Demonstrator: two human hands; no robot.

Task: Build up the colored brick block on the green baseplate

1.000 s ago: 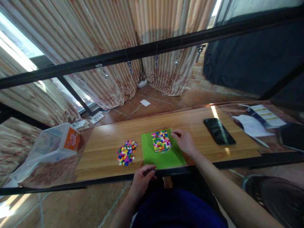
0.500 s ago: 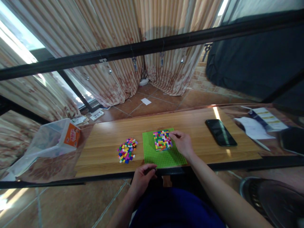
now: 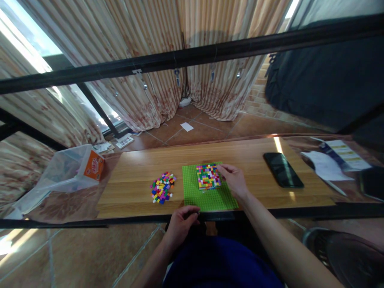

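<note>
A square block of many-coloured small bricks [image 3: 209,177] stands on the upper middle of a green studded baseplate [image 3: 193,200]. My right hand [image 3: 234,181] reaches in from the right, thumb and forefinger pinched together at the block's upper right edge. Whatever lies between those fingertips is too small to make out. At the table's front edge, just below the baseplate's lower left corner, rests my left hand [image 3: 182,222]. Its fingers are curled with the thumb close to the forefinger, and their contents are hidden. Left of the baseplate lies a loose pile of small coloured bricks [image 3: 163,187].
The wooden board [image 3: 132,176] carries a black phone [image 3: 283,170] at the right. Papers [image 3: 328,166] lie beyond its right end. A clear plastic box [image 3: 64,170] with an orange label stands at the left. A dark rail [image 3: 156,61] crosses in front of curtains.
The whole view has shifted slightly, with things on the table appearing a little further right. My right fingertips stay at the block's upper right edge; my left hand keeps its place.
</note>
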